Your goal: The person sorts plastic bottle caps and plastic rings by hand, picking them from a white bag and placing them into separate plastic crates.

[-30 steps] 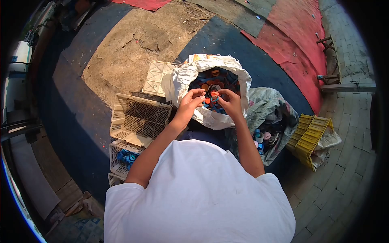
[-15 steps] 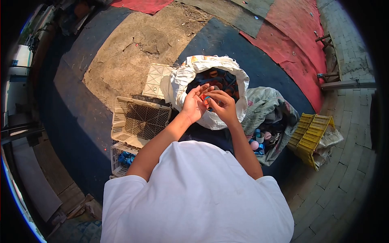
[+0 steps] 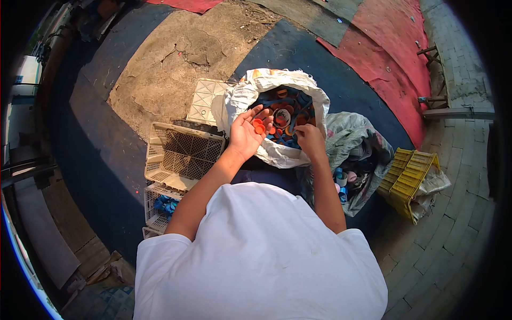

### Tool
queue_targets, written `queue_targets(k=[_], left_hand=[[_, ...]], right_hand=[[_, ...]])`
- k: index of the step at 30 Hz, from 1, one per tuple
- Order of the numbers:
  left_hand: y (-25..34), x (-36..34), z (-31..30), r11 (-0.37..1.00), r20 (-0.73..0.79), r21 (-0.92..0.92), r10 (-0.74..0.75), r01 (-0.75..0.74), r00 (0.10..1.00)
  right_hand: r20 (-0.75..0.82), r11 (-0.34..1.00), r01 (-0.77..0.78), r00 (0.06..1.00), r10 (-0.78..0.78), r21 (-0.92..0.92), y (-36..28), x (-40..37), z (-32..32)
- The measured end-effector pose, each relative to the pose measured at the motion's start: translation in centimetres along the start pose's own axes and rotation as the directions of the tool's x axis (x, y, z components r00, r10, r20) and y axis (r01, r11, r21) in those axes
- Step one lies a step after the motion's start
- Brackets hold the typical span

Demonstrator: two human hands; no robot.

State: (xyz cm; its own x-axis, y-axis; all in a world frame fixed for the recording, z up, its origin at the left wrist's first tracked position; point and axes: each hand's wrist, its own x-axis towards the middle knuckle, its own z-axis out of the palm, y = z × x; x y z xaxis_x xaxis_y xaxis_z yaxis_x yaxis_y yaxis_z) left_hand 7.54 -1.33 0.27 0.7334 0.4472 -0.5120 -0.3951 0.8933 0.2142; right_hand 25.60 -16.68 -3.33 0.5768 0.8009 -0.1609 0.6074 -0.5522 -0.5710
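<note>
My left hand (image 3: 245,140) is turned palm up over the left rim of a white woven sack (image 3: 282,157). Small round red-orange caps (image 3: 259,127) lie in its palm, with the fingers curled loosely around them. On the sack's right side, my right hand (image 3: 311,140) reaches over the opening with fingertips pinched together. What those fingertips hold, if anything, is too small to make out; a yellowish ring (image 3: 289,130) lies beside them. Inside the sack are many orange, red and dark blue round plastic pieces (image 3: 282,104).
To the left stand a tilted beige crate (image 3: 184,140) and a lower crate (image 3: 151,200) holding blue pieces (image 3: 166,204). Right of the white sack sits a grey-green sack (image 3: 368,133) with pink, white and blue items. Beyond it is a yellow crate (image 3: 408,178).
My hands have moved apart. The left shifted left and opened its palm, showing the red-orange caps; the right moved right, away from them, to the sack's right side.
</note>
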Motion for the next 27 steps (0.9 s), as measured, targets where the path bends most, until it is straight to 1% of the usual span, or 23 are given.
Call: queue_targets(k=[3,6,9,12,15,18,21,24,27], left_hand=[[0.7,-0.3,-0.1,1.0,-0.002,-0.007,0.021,-0.021,1.0],[1.1,-0.5,-0.6,1.0,0.007,-0.012,0.022,-0.022,1.0],[1.2,-0.7,-0.8,1.0,0.006,-0.01,0.021,-0.021,1.0],[1.1,-1.1,-0.7,1.0,0.005,-0.011,0.024,-0.024,1.0],[1.2,-1.3,-0.6,0.999,0.01,-0.012,0.032,-0.032,0.999],[1.5,-1.5,-0.9,0.999,0.038,-0.015,0.035,-0.034,0.999],[1.6,-1.6,-1.2,0.999,0.031,-0.013,0.044,-0.043,0.999],[1.6,-1.7,-1.3,0.999,0.037,-0.001,0.049,-0.049,0.998],[1.6,-1.6,-1.5,0.999,0.053,0.001,0.044,-0.044,0.998]], right_hand=[[0.094,0.971,-0.023,0.995,0.047,-0.237,0.8,-0.2,1.3],[0.013,0.976,-0.097,0.995,0.102,-0.193,-0.1,0.5,2.5],[-0.04,0.987,-0.141,0.99,0.138,-0.076,-0.6,1.9,4.0],[-0.005,0.969,-0.199,0.98,0.2,-0.15,-0.7,3.4,5.1],[0.055,0.95,-0.21,0.972,0.228,-0.232,-0.3,4.8,6.0],[0.01,0.936,-0.238,0.968,0.249,-0.261,-0.2,5.2,6.8],[0.027,0.929,-0.261,0.96,0.277,-0.262,-0.7,5.3,6.9],[-0.017,0.949,-0.233,0.972,0.235,-0.212,-0.7,5.1,7.3],[0.0,0.947,-0.271,0.961,0.275,-0.17,-0.8,5.2,7.1]])
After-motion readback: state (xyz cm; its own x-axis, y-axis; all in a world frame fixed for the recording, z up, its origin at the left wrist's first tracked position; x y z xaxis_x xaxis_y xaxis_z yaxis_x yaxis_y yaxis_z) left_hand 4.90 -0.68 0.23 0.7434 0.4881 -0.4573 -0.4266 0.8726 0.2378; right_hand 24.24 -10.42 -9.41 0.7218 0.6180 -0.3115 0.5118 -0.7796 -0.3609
